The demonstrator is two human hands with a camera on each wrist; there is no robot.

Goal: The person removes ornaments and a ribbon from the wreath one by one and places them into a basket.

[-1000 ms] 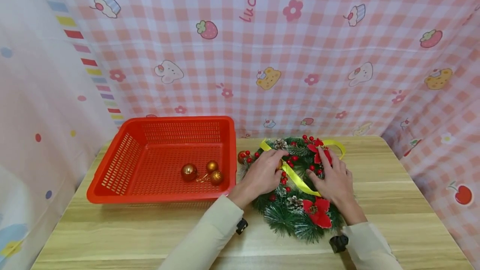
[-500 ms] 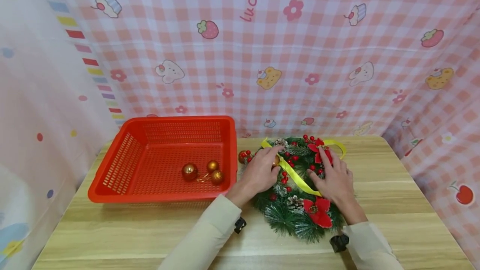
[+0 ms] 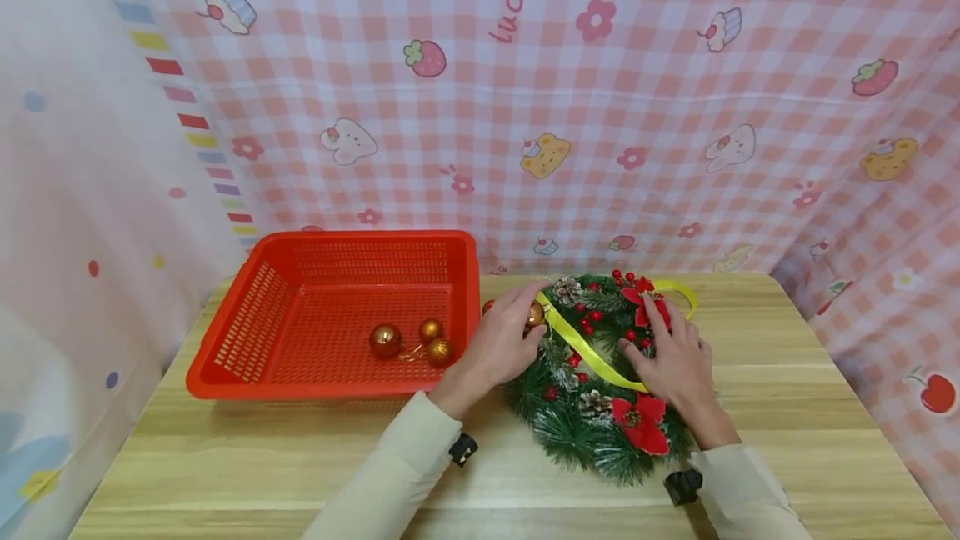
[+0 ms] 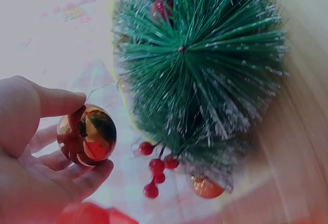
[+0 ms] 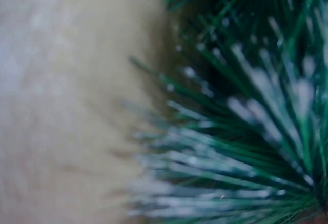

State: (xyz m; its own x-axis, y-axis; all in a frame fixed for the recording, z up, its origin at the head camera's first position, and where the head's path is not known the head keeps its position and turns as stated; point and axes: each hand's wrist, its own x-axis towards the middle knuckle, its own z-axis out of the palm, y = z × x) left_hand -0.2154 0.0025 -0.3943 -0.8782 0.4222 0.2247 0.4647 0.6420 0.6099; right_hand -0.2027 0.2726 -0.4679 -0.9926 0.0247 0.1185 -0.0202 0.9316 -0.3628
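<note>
My left hand [image 3: 498,342] holds a shiny gold Christmas bauble [image 4: 97,131] between thumb and fingers, at the left rim of the wreath. A thin loop runs from its top to the yellow ribbon [image 3: 596,361], which lies slantwise across the wreath's opening. Green with frosted tips, the wreath [image 3: 570,436] carries red flowers, pinecones and berries. My right hand [image 3: 678,369] rests on its right side, thumb toward the opening and fingers spread over the upper red flower [image 3: 647,307]. Only blurred wreath needles [image 5: 230,167] and tabletop fill the right wrist view.
On the left of the table stands a red basket [image 3: 330,390], with a larger gold bauble [image 3: 386,341] and two smaller ones [image 3: 435,342] inside. Another orange-gold bauble [image 4: 207,187] sits by the wreath's far left edge. A checked curtain [image 3: 480,123] hangs behind.
My left hand has moved left with the bauble, drawing the ribbon's upper end along with it. The right hand keeps its place on the wreath. The head view has shifted slightly.
</note>
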